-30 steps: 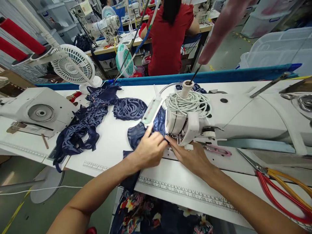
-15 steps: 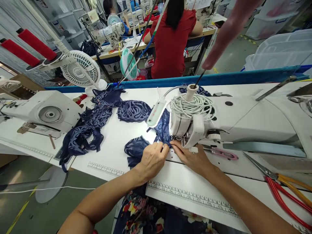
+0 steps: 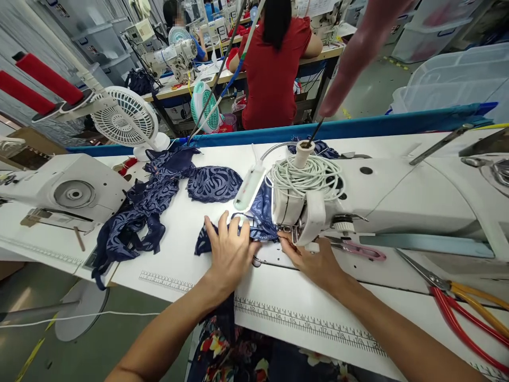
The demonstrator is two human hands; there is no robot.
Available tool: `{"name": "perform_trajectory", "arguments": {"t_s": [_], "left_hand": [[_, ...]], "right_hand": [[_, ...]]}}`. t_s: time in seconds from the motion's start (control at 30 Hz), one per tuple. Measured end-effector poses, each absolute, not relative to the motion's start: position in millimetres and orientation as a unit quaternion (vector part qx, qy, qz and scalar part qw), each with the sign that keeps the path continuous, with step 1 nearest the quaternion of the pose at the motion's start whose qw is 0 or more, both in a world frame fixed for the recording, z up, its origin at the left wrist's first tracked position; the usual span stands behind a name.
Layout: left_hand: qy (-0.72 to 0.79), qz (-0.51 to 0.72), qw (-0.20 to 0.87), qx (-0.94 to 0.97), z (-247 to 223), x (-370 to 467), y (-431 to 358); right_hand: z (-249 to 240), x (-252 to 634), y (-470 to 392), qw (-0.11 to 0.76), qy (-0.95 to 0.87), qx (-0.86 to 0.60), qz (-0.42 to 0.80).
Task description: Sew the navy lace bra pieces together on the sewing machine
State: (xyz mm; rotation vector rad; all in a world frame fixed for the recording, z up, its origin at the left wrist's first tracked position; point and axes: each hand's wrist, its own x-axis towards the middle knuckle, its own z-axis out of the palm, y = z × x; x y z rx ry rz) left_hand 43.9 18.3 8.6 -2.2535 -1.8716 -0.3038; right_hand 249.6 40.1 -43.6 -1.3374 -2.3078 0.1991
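At the white sewing-machine head (image 3: 287, 208), navy patterned lace (image 3: 263, 215) is seen beneath the spread left hand (image 3: 230, 253); pinching at its edge by the right hand (image 3: 314, 261) cannot be confirmed.

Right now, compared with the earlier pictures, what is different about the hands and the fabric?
The left hand has shifted left, away from the machine; its fingers, gathered half a second ago, are now spread over the fabric. The fabric's loose left end has changed shape, partly hidden by that hand. The right hand stays beside the machine's foot; scissors and fan look unmoved.
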Motion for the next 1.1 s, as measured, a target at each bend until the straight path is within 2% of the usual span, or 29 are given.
{"name": "perform_trajectory", "arguments": {"t_s": [0.17, 0.47, 0.6, 0.7, 0.8, 0.97, 1.1], "left_hand": [[-0.511, -0.248, 0.091, -0.818, -6, 61, 17], [-0.481, -0.237, -0.005, -0.844, -30, 56, 47], [-0.482, -0.256, -0.078, -0.834, -27, 48, 52], [-0.462, -0.268, -0.113, -0.838, -27, 45, 55], [-0.447, -0.272, -0.120, -0.844, -26, 44, 56], [-0.436, -0.240, -0.088, -0.863, -23, 42, 55], [-0.431, -0.216, -0.056, -0.874, -24, 40, 55]], "right_hand": [[-52, 251, 42, 0.248, -0.846, -0.469, 0.042], [-55, 249, 44, 0.239, -0.844, -0.479, -0.007], [-41, 265, 37, 0.212, -0.877, -0.422, -0.085], [-36, 268, 34, 0.232, -0.884, -0.386, -0.127], [-37, 260, 32, 0.249, -0.885, -0.377, -0.108], [-38, 252, 27, 0.214, -0.900, -0.372, -0.080], [-41, 252, 24, 0.220, -0.899, -0.372, -0.067]]}}
